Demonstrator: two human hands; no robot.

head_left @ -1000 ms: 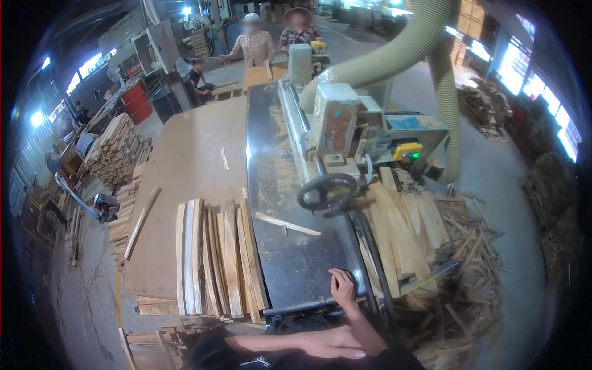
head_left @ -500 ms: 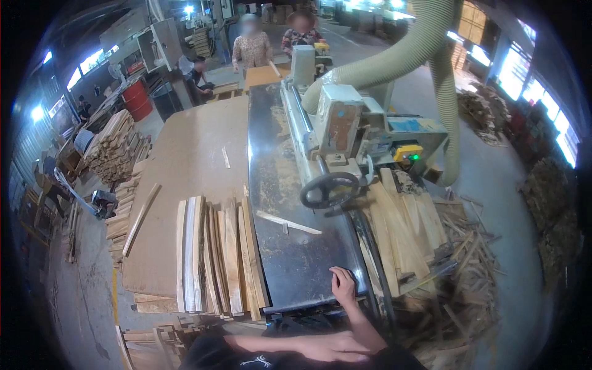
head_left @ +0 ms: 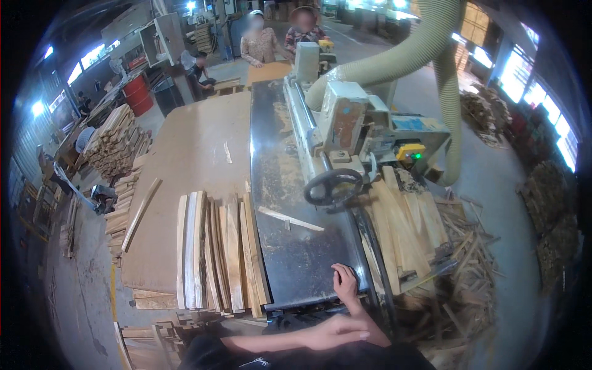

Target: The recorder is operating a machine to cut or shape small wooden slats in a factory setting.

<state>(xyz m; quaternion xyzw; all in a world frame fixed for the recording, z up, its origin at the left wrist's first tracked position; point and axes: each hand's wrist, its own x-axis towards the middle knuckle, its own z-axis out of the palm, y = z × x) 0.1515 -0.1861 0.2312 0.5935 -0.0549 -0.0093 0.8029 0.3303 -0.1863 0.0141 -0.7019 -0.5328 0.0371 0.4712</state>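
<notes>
The right grip [head_left: 345,280], loosely curled with nothing visible in it, lies over the near end of the dark bench [head_left: 302,262], while the left grip [head_left: 338,330] lies across the right forearm [head_left: 359,309], its closure impossible to tell. Beyond the right grip, a loose pale strip [head_left: 299,222] rests askew near the handwheel [head_left: 310,192] of the machine [head_left: 344,123]; pushed forward at that slant, it could jam. To the right grip's left, the boards [head_left: 233,259] appear to overhang the brown bench [head_left: 191,142], so a knock could tip some off.
</notes>
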